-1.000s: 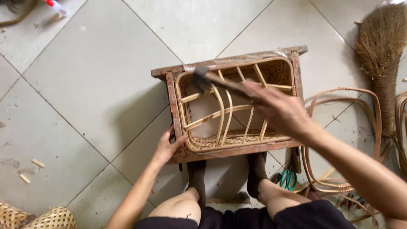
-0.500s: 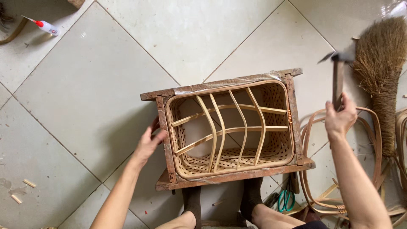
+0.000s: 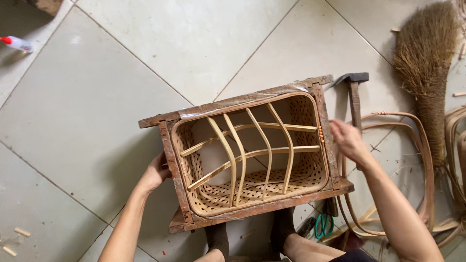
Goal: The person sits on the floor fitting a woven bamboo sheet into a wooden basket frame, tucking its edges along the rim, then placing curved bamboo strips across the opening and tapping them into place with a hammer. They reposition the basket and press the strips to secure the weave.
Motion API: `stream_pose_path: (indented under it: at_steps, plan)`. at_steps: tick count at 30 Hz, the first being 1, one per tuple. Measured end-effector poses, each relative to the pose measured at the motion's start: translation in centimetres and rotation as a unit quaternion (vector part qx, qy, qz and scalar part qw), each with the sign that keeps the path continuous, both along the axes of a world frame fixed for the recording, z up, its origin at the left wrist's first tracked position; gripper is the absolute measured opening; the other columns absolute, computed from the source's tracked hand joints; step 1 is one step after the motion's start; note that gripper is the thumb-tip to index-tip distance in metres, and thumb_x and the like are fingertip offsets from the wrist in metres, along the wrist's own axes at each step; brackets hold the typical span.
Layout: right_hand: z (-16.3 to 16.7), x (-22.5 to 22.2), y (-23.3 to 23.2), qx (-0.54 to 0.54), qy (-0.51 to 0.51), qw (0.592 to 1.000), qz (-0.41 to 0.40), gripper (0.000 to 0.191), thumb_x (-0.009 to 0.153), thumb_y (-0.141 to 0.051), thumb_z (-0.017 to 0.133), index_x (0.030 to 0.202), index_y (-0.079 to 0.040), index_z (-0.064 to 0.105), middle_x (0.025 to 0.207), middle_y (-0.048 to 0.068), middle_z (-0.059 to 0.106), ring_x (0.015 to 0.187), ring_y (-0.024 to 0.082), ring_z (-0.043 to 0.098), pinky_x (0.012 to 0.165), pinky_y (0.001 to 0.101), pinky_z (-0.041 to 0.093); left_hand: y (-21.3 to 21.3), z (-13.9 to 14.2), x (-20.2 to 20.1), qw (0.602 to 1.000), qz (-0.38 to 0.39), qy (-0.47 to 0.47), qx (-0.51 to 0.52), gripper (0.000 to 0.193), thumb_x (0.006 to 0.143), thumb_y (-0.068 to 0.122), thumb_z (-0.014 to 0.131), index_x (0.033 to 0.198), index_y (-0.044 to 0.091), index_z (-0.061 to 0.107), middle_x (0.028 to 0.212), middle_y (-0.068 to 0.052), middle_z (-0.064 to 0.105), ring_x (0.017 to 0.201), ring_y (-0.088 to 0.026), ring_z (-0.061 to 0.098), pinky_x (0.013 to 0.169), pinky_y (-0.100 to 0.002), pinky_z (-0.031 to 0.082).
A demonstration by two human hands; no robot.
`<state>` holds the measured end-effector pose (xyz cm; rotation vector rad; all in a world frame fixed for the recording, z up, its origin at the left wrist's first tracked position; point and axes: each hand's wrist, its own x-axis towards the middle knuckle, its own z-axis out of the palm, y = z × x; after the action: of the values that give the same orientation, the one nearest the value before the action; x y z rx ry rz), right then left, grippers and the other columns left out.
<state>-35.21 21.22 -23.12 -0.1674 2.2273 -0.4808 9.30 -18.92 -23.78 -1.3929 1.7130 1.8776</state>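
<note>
A woven rattan basket (image 3: 252, 189) sits inside a rough wooden frame (image 3: 228, 105) on the tiled floor, with curved cane ribs crossing its open top. My left hand (image 3: 156, 173) grips the frame's left side. My right hand (image 3: 347, 139) hovers by the frame's right side, fingers apart and holding nothing. A hammer (image 3: 354, 94) lies on the floor just beyond that hand, apart from it.
A straw broom (image 3: 429, 77) lies at the right. Bent cane hoops (image 3: 417, 160) are piled on the floor beside my right arm. Green-handled scissors (image 3: 323, 226) lie near my feet. A small glue bottle (image 3: 17, 44) lies at the far left.
My right hand swung the hammer away from the basket to the right, set it on the floor and let go. The left hand stayed on the frame.
</note>
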Motion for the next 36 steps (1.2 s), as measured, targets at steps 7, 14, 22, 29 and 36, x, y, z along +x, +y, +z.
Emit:
stream_pose_path:
  at_steps: [7,14,22,29,36]
  plan:
    - [1.3,0.6,-0.5,-0.195,-0.084,0.974,0.085,0.059,0.093,-0.024,0.066,0.146,-0.004,0.048,0.141,0.017,0.061,0.131,0.026,0.056,0.110,0.0406,0.042,2.0,-1.7,0.6,0.976,-0.036,0.059,-0.209,0.044,0.087,0.000,0.066,0.130,-0.006,0.059,0.123,-0.024,0.071,0.110,-0.029,0.068,0.095,-0.043,0.054]
    - [0.9,-1.6,4.7,-0.142,-0.057,0.986,0.059,0.063,0.080,-0.023,0.076,0.137,-0.002,0.059,0.125,0.021,0.073,0.119,0.029,0.069,0.103,0.0466,0.056,-1.2,0.3,2.9,0.948,-0.019,-0.075,-0.310,0.038,0.112,0.024,0.049,0.111,-0.005,0.073,0.101,-0.021,0.077,0.091,-0.030,0.071,0.082,-0.044,0.056]
    - [1.3,-5.9,7.1,-0.264,0.415,0.824,0.282,0.049,0.090,-0.028,0.070,0.129,-0.001,0.063,0.120,0.017,0.072,0.117,0.029,0.066,0.101,0.0453,0.055,-2.4,6.1,5.5,0.846,-0.069,0.148,-0.508,0.038,0.108,0.031,0.055,0.116,-0.003,0.070,0.104,-0.017,0.074,0.099,-0.028,0.071,0.097,-0.050,0.055]
    - [-1.5,-0.9,4.8,-0.278,0.455,0.787,0.312,0.041,0.098,-0.033,0.065,0.122,0.000,0.067,0.116,0.014,0.071,0.115,0.030,0.064,0.100,0.0442,0.054,-0.6,2.1,4.4,0.729,-0.174,0.182,-0.636,0.042,0.105,0.036,0.060,0.120,-0.002,0.068,0.107,-0.014,0.071,0.106,-0.027,0.071,0.110,-0.055,0.055]
    - [-4.5,2.7,2.1,-0.193,0.482,0.792,0.321,0.037,0.102,-0.030,0.063,0.124,0.000,0.067,0.118,0.013,0.067,0.118,0.032,0.060,0.104,0.0470,0.050,1.6,-1.7,3.9,0.670,-0.251,0.087,-0.693,0.041,0.100,0.032,0.060,0.121,-0.002,0.067,0.103,-0.016,0.075,0.108,-0.029,0.072,0.113,-0.059,0.049]
